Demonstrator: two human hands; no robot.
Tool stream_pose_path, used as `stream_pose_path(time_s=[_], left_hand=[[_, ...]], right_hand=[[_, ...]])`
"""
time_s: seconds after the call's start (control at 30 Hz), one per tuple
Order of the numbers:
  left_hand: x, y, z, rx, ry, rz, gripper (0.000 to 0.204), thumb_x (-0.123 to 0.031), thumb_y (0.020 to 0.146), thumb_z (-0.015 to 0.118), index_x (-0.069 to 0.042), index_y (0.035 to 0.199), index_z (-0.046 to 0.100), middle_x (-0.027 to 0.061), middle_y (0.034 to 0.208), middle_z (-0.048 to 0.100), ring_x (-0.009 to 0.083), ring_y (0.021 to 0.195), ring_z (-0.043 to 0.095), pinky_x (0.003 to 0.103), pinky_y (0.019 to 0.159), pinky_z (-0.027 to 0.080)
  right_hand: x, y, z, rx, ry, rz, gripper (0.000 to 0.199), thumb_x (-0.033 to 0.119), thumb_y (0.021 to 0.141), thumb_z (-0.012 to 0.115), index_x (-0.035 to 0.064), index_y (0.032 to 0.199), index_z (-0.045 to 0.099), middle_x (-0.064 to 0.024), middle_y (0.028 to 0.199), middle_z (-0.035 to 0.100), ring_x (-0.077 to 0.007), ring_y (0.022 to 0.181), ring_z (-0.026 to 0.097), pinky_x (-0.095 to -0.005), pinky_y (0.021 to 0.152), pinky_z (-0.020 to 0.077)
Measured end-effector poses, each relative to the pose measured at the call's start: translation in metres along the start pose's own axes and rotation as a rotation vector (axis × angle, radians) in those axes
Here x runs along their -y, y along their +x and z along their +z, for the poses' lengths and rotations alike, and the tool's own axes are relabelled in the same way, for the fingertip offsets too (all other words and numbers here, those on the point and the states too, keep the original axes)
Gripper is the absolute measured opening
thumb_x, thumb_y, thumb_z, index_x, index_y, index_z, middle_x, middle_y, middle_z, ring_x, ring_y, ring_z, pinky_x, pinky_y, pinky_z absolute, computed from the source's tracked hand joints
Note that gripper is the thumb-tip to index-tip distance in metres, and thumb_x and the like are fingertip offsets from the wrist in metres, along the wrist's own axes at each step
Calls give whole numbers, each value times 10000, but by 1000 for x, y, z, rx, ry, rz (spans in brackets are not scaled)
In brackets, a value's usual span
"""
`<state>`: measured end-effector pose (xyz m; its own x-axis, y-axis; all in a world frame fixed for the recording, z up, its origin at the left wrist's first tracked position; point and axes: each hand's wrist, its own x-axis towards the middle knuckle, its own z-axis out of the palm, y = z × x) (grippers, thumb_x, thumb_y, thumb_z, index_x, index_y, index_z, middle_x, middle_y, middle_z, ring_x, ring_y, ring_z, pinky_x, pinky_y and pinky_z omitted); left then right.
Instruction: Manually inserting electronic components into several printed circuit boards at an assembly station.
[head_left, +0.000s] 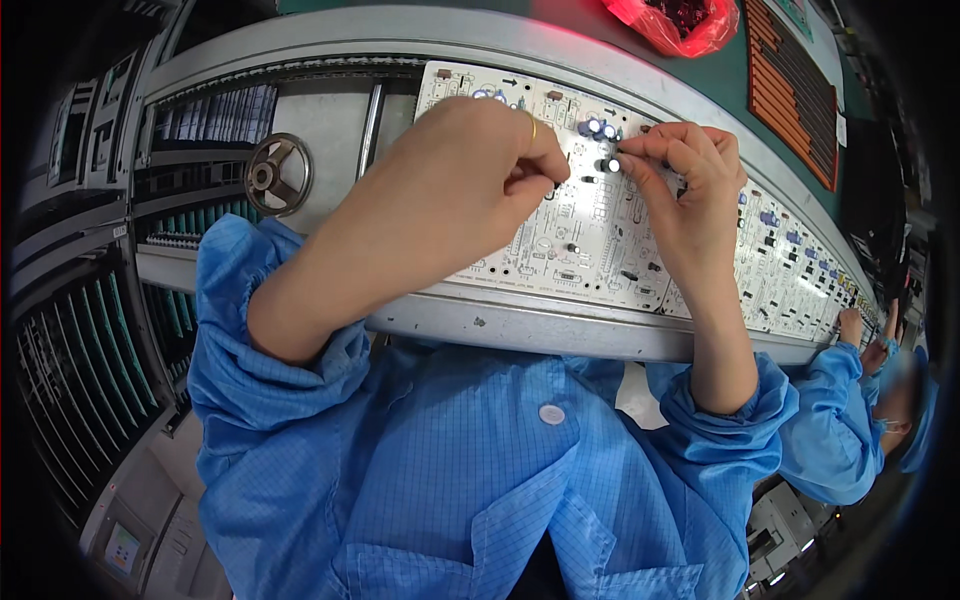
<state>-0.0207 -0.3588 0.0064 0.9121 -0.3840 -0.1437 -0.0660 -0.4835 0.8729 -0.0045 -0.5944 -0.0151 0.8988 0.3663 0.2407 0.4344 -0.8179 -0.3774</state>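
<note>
A white printed circuit board [610, 235] lies in front of me, with small parts standing on it. My left hand [480, 170], a gold ring on one finger, reaches over the board's left part. Its thumb and forefinger are pinched at a tiny dark piece too small to name. At the upper middle, my right hand [695, 185] has its thumb and forefinger closed at a black capacitor [612, 165] with a pale round top. Just above stand blue capacitors [596, 127]. My left hand and wrist hide part of the board.
A metal rail [520, 325] runs along the near side of the boards. More populated boards [800, 270] continue rightward, where a co-worker in blue [830, 420] has hands. Beyond are a red plastic bag [685, 30] and rows of brown strips [790, 90]. A handwheel [278, 175] sits left.
</note>
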Motion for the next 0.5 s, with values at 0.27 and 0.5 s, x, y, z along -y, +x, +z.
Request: stream_pose_path(time_s=[0.27,0.5], left_hand=[[12,-7,14,-36,190,313,134,-16,851,655,24,963,717,147,902,687,310,891,651,385,781,526],[12,-6,21,-6,153,268,108,-15,851,659,8,956,670,147,892,665,322,899,632,412,798,514]], right_hand=[[9,1,0,-26,-58,2,103,108,781,792,124,877,762,35,948,684,-220,983,518,-399,961,291],[5,4,-3,-15,-27,0,102,100,778,787,124,872,756,32,943,680,-215,968,534,-408,953,304]])
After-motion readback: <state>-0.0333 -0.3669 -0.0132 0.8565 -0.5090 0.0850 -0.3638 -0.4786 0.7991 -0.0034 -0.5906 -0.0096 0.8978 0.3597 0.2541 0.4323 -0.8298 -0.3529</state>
